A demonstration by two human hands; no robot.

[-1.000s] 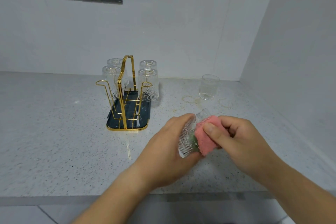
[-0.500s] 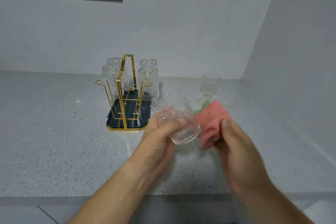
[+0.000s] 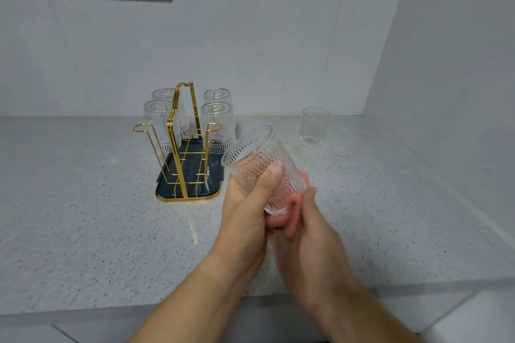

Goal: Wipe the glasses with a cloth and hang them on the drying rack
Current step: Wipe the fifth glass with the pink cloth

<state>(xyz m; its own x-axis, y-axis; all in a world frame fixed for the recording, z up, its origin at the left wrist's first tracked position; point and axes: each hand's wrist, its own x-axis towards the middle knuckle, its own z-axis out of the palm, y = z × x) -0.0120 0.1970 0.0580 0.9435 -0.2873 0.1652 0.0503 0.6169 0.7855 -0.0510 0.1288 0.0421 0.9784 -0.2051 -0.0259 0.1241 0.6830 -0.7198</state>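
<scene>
Swung glass [image 3: 250, 156] upward since half second back, mouth now facing drying rack [image 3: 181, 131] beyond fingers. Left hand [image 3: 245, 209] fingers clamped round ribbed wall, steadying for wipe. Right hand [image 3: 312, 237] fingers curled under base, probably pressing pink cloth [image 3: 304, 177] there, mostly hidden. Held clear above tabletop [image 3: 83, 203].

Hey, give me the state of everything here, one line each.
held glass: tilted, mouth toward the rack, gripped by the left hand.
cloth: bunched against its base, in the right hand.
drying rack: upright, four glasses hung upside down, front left hook free.
lone glass: upright on the counter, untouched.
</scene>
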